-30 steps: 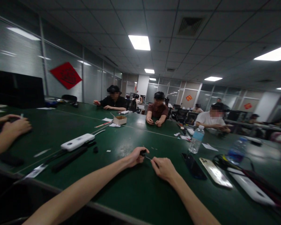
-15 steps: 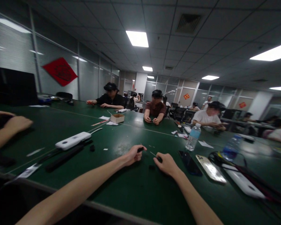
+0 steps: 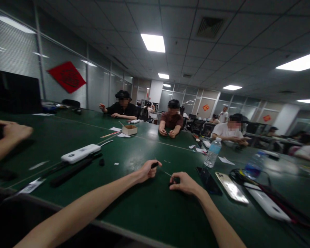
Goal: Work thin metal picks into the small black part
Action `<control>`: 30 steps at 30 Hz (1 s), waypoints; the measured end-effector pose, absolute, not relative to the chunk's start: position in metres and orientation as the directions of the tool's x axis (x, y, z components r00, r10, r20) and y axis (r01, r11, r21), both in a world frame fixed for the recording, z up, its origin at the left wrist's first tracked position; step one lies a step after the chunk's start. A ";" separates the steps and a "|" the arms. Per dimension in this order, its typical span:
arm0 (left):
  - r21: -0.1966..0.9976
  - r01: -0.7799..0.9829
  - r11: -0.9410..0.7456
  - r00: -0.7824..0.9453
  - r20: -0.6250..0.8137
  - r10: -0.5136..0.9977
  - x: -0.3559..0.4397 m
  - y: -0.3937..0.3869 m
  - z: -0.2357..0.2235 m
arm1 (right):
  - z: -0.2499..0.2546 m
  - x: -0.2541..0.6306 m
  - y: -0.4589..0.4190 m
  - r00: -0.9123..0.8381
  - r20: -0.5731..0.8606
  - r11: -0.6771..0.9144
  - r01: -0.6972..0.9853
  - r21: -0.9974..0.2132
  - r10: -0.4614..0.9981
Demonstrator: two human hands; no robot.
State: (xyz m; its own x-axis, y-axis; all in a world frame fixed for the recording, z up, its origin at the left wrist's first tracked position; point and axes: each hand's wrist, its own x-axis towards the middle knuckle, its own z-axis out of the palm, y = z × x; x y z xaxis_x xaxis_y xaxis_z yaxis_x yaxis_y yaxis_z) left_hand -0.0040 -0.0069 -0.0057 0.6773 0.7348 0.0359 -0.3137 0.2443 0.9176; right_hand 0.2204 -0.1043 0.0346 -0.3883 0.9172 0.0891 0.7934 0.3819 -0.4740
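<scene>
Left forearm (image 3: 74,196) rising from the lower left corner, right forearm (image 3: 219,217) from the lower right, left hand (image 3: 146,171) and right hand (image 3: 186,183) curled closed, near each other at lower center

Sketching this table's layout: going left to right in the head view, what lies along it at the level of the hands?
White power bank, left hand, right hand, black phone, gold phone, second white power bank.
</scene>
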 end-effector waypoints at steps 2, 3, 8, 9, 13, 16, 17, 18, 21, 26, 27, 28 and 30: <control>0.910 -0.323 0.262 0.687 0.035 0.725 -0.005 -0.008 -0.005 | 0.033 0.218 -0.102 -0.347 0.202 0.401 0.811 -0.427 0.916; 0.904 -0.327 0.275 0.692 0.031 0.721 -0.005 -0.008 -0.004 | 0.032 0.216 -0.101 -0.322 0.267 0.409 0.819 -0.403 0.908; 0.880 -0.314 0.355 0.741 -0.007 0.672 -0.006 -0.015 0.002 | 0.032 0.200 -0.104 -0.284 0.517 0.494 0.804 -0.330 0.807; 0.876 -0.309 0.370 0.752 -0.013 0.659 -0.005 -0.018 0.003 | 0.032 0.195 -0.105 -0.290 0.546 0.516 0.794 -0.322 0.786; 0.853 -0.295 0.431 0.793 -0.033 0.608 -0.001 -0.027 0.006 | 0.029 0.176 -0.110 -0.310 0.623 0.579 0.763 -0.288 0.718; 0.833 -0.262 0.487 0.819 -0.075 0.569 0.003 -0.033 0.007 | 0.027 0.165 -0.112 -0.335 0.646 0.601 0.761 -0.244 0.686; 0.827 -0.249 0.504 0.825 -0.091 0.557 0.004 -0.034 0.007 | 0.026 0.163 -0.113 -0.344 0.649 0.604 0.764 -0.227 0.679; 0.823 -0.236 0.516 0.831 -0.104 0.546 0.004 -0.035 0.007 | 0.026 0.161 -0.114 -0.348 0.653 0.603 0.769 -0.211 0.673; 0.820 -0.213 0.531 0.841 -0.123 0.527 0.004 -0.037 0.008 | 0.025 0.161 -0.115 -0.341 0.665 0.589 0.787 -0.184 0.664; 0.833 -0.174 0.525 0.863 -0.128 0.488 0.004 -0.036 0.008 | 0.025 0.162 -0.114 -0.344 0.657 0.585 0.790 -0.183 0.671; 0.837 -0.167 0.522 0.867 -0.128 0.481 0.004 -0.036 0.008 | 0.024 0.162 -0.114 -0.347 0.656 0.587 0.789 -0.183 0.671; 0.841 -0.159 0.517 0.869 -0.130 0.478 0.004 -0.036 0.008 | 0.024 0.162 -0.114 -0.348 0.656 0.588 0.788 -0.183 0.670; 0.852 -0.142 0.505 0.866 -0.140 0.480 0.004 -0.037 0.009 | 0.023 0.161 -0.114 -0.347 0.655 0.588 0.788 -0.184 0.671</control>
State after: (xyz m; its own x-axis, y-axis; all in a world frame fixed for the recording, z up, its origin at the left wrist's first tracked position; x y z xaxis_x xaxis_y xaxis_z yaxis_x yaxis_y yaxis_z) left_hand 0.0038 -0.0367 0.0089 0.8663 0.4795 -0.1396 -0.1421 0.5047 0.8516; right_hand 0.1614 -0.1135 0.0233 -0.3473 0.6713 0.6548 0.7879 0.5875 -0.1844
